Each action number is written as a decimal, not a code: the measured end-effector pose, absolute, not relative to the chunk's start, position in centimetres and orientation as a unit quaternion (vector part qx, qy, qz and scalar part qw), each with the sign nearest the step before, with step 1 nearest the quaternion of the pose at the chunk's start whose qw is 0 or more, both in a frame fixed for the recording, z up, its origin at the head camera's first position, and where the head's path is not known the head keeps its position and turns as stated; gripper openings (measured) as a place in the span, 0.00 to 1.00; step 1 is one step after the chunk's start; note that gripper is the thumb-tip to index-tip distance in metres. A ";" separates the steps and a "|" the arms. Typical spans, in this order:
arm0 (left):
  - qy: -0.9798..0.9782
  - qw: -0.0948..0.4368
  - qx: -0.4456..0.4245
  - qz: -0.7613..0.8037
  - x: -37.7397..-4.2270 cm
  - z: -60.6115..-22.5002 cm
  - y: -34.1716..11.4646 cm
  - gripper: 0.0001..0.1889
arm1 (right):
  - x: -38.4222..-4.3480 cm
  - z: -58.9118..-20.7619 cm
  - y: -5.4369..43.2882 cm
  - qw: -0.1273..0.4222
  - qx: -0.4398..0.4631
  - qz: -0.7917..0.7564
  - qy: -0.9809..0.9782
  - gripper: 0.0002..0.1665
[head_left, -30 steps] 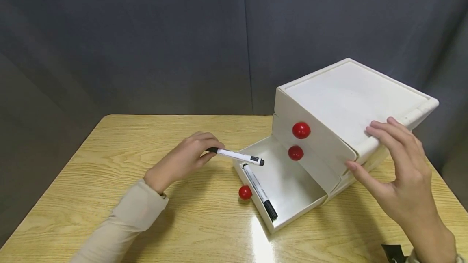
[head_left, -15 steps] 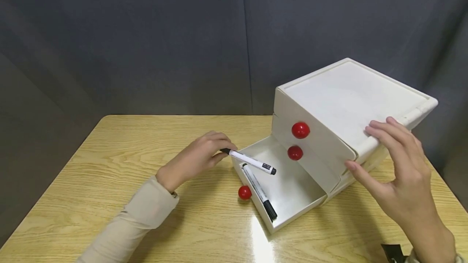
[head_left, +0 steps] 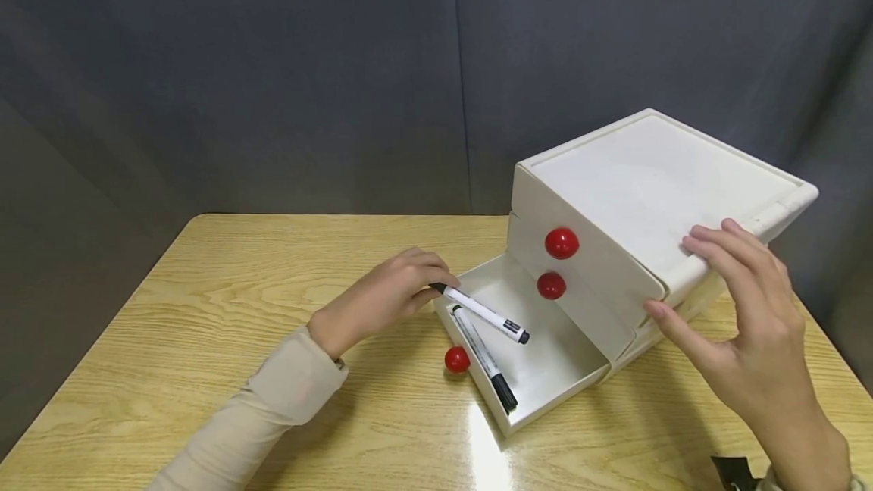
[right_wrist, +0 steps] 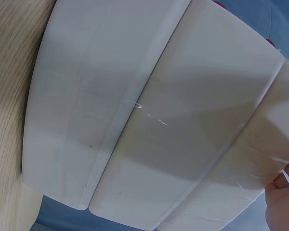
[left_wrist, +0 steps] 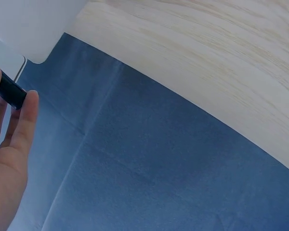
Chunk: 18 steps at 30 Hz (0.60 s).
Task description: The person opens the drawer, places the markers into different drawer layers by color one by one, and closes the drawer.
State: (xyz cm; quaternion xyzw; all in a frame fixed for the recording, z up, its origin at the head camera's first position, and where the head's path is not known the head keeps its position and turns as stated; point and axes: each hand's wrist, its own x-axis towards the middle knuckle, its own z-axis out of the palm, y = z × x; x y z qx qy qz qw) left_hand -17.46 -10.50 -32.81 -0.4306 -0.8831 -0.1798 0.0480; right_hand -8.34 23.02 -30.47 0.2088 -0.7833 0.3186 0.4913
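My left hand (head_left: pixel 395 286) pinches the black-capped end of a white marker (head_left: pixel 483 312) over the pulled-out bottom drawer (head_left: pixel 555 351). The marker slants down to the right into the drawer space. In the left wrist view, its black cap (left_wrist: pixel 10 91) sits between thumb and fingers. A second white marker (head_left: pixel 480 347) with a black cap lies along the drawer's front wall. My right hand (head_left: pixel 757 324) rests on the near top edge of the white drawer cabinet (head_left: pixel 668 180), thumb at its front corner, fingers on top.
Red round knobs mark the drawers: an upper knob (head_left: pixel 561 243), a middle knob (head_left: pixel 551 286) and the open drawer's knob (head_left: pixel 457 359). The wooden table (head_left: pixel 225 309) extends to the left. A dark curtain (head_left: pixel 327 82) hangs behind.
My left hand has moved right with the marker, and the marker's far end has swung lower into the drawer. The right hand and cabinet stay in place.
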 end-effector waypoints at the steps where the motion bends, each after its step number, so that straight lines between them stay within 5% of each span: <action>1: -0.882 0.048 -0.433 -0.179 -17.5 -32.8 -10.4 0.14 | -8.3 -30.5 23.0 0.491 0.209 0.319 -0.783 0.46; 18: -0.882 0.015 -0.435 -0.181 -17.7 -33.2 -8.7 0.14 | -8.3 -30.3 23.0 0.493 0.207 0.321 -0.782 0.46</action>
